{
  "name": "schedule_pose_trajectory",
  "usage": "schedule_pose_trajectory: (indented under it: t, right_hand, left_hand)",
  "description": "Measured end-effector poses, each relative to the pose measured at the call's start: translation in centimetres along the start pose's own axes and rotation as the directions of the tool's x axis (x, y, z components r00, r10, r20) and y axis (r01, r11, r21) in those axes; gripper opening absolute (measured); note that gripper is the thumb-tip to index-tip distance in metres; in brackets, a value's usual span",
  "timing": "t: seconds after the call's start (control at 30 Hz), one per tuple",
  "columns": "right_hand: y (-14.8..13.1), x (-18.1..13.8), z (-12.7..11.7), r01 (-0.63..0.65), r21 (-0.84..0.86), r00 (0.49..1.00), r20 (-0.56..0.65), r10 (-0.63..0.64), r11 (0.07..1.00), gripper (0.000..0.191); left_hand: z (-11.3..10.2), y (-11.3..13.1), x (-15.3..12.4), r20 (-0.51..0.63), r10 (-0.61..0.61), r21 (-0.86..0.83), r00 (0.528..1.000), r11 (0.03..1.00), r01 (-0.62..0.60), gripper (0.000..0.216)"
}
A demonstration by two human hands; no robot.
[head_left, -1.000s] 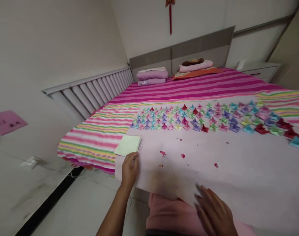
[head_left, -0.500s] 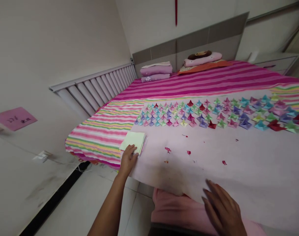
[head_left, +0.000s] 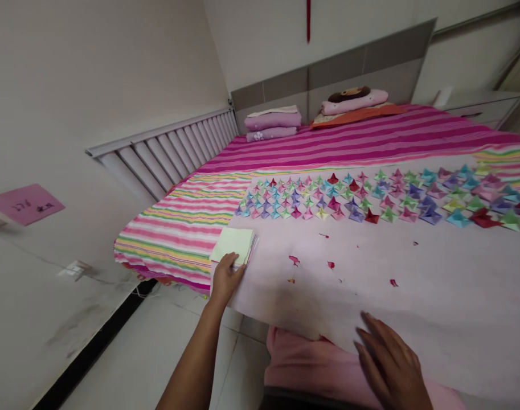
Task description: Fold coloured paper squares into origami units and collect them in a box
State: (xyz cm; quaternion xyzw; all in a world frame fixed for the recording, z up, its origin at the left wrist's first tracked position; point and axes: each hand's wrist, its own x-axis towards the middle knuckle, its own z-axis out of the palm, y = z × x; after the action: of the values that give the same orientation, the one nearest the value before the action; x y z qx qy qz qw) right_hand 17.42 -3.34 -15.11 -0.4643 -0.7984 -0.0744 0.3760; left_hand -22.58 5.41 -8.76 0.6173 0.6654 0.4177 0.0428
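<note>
Left hand (head_left: pixel 226 280) on green paper stack (head_left: pixel 234 242), right hand (head_left: pixel 392 360) well apart

There are two hands (head_left: pixel 225 280) (head_left: pixel 392 360), one paper stack (head_left: pixel 233 242) and folded papers (head_left: pixel 429 213) (dozens at least).

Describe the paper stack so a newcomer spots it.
A pale sheet covers part of the striped bed. At the sheet's left edge, touched by the left hand, lies the paper stack: flat, pale green on top, unlike the pointed folded papers beyond.
</note>
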Motion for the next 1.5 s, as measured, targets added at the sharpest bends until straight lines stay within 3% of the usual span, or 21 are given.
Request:
schedule_pose_trajectory:
  t: [0.63,0.8,1.0,1.1,1.23,1.3,1.4,1.5]
  right_hand:
    - [0.2,-0.1,0.3,0.004,0.031,1.0,-0.021,-0.003,1.0,0.028]
    - [0.2,-0.1,0.3,0.01,0.01,1.0,-0.019,-0.009,1.0,0.029]
    - [0.3,-0.1,0.1,0.013,0.003,1.0,-0.026,-0.013,1.0,0.03]
    - [0.2,0.2,-0.1,0.007,0.034,1.0,-0.02,-0.006,0.999,0.029]
    - [-0.1,1.6,-0.8,-0.07,0.168,0.997,-0.008,0.073,0.983,0.029]
    - [-0.3,2.9,-1.5,-0.13,0.279,0.991,0.002,0.135,0.952,0.028]
    - [-0.8,5.7,-3.4,-0.277,0.446,0.957,0.049,0.286,0.851,0.027]
    - [-1.5,8.7,-5.7,-0.421,0.581,0.894,0.14,0.425,0.696,0.026]
  left_hand:
    - [-0.6,1.6,0.9,-0.036,-0.156,-0.125,0.987,0.981,0.151,0.023]
    - [-1.9,3.4,2.1,-0.14,-0.236,-0.213,0.962,0.955,0.204,0.019]
    - [-5.4,8.1,3.6,-0.328,-0.334,-0.414,0.884,0.892,0.183,0.018]
    - [-6.2,10.4,3.9,-0.268,-0.393,-0.587,0.88,0.791,0.174,0.018]
    - [-5.7,13.1,3.5,-0.049,-0.437,-0.779,0.898,0.579,0.24,0.013]
    - [-4.9,14.5,3.1,0.151,-0.48,-0.872,0.864,0.346,0.345,0.007]
    - [-3.4,16.8,2.1,0.447,-0.469,-0.867,0.761,-0.017,0.499,0.015]
    - [-1.7,18.9,1.0,0.557,-0.413,-0.813,0.72,-0.098,0.573,0.018]
